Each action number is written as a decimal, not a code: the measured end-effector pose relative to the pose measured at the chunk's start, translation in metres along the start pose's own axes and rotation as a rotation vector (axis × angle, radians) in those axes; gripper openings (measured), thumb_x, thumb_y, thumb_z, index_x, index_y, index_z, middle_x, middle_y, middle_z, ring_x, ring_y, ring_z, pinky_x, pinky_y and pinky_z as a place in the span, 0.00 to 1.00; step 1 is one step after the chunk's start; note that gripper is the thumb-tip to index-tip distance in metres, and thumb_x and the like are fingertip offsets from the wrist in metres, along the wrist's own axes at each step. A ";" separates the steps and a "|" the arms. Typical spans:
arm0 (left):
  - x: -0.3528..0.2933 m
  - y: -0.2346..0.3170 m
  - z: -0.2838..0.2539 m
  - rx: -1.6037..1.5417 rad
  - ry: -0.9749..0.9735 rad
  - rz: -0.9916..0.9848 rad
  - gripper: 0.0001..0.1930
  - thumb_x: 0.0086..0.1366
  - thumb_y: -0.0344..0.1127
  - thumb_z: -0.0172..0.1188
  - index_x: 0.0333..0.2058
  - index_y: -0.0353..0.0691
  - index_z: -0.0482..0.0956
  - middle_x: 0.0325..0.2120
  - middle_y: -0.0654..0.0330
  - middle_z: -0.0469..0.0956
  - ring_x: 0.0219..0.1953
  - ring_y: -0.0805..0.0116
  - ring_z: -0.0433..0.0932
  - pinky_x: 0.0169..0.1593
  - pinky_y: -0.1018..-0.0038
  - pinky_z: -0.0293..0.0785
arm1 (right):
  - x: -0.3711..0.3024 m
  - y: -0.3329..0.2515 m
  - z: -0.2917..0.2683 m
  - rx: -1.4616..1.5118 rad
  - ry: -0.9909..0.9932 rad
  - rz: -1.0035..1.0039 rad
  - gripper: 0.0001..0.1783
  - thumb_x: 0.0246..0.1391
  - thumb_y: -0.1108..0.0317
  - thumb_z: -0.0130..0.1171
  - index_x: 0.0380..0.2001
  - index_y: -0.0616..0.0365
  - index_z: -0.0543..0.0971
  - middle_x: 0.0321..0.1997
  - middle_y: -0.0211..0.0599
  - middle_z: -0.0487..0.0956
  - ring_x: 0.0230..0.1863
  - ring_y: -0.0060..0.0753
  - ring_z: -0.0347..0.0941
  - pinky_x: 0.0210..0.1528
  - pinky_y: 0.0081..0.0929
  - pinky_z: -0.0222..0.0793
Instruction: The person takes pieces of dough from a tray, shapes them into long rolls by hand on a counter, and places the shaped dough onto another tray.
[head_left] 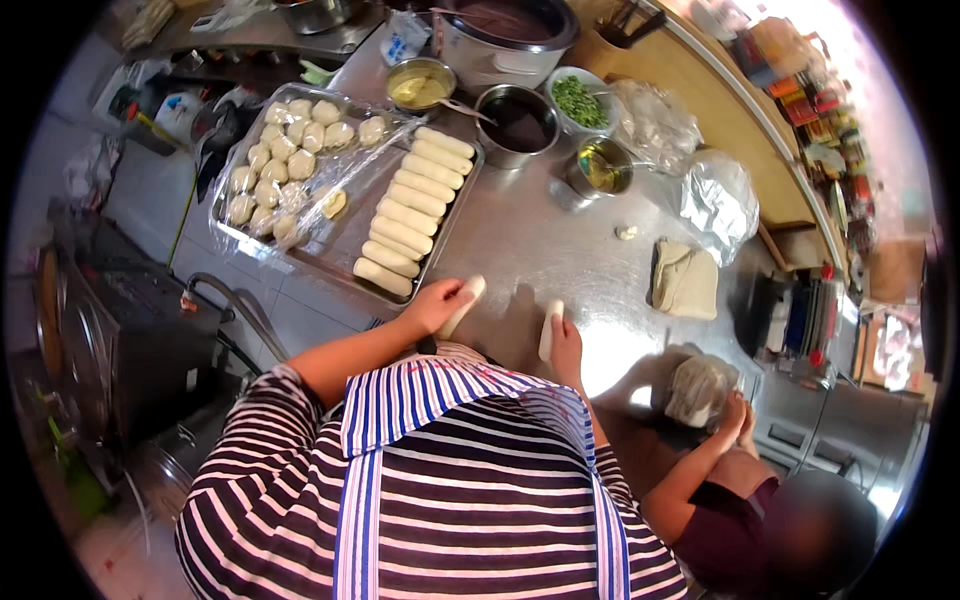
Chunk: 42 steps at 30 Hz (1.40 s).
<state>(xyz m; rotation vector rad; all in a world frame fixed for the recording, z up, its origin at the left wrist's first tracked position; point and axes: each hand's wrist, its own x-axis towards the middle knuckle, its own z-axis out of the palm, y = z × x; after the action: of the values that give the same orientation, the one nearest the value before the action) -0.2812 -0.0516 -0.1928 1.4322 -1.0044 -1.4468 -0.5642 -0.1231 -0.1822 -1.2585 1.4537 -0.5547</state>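
Observation:
A pale rolled piece of dough is in my left hand, whose fingers are closed round it near the tray's front corner. My right hand grips another dough roll, held upright over the steel table. To the far left, a metal tray carries a row of several smooth dough rolls on its right side. Round dough balls fill its left part under clear plastic film. One small yellowish dough piece lies beside them.
Along the back stand a bowl of yellow liquid, a pot of dark filling, chopped greens and an oil pot. Right lie a dough scrap, a folded cloth and plastic bags. Another person's hands hold a wrapped bundle.

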 end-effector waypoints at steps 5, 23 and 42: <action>-0.041 0.051 -0.031 -1.014 0.434 -0.293 0.21 0.73 0.50 0.41 0.54 0.40 0.63 0.44 0.55 0.73 0.44 0.60 0.76 0.48 0.55 0.76 | 0.032 -0.098 0.077 0.491 -0.373 0.227 0.24 0.65 0.57 0.46 0.57 0.62 0.65 0.44 0.40 0.77 0.39 0.30 0.74 0.41 0.28 0.73; -0.045 0.038 -0.060 -1.072 0.832 -0.254 0.21 0.63 0.24 0.49 0.56 0.41 0.63 0.50 0.56 0.69 0.52 0.58 0.71 0.54 0.54 0.67 | 0.033 -0.139 0.229 -0.640 -0.316 -0.967 0.23 0.48 0.59 0.63 0.49 0.51 0.76 0.43 0.37 0.76 0.45 0.44 0.73 0.44 0.37 0.71; -0.037 0.016 -0.128 0.513 0.722 -0.048 0.13 0.63 0.35 0.54 0.43 0.38 0.80 0.39 0.51 0.80 0.41 0.57 0.79 0.45 0.68 0.73 | 0.006 -0.122 0.192 -0.822 -0.288 -0.977 0.21 0.37 0.54 0.69 0.29 0.55 0.74 0.33 0.37 0.75 0.38 0.43 0.71 0.40 0.39 0.66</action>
<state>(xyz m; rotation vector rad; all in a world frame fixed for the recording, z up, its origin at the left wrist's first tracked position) -0.1531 -0.0188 -0.1684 2.1404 -0.8865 -0.5974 -0.3411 -0.1139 -0.1392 -2.6126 0.7304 -0.3520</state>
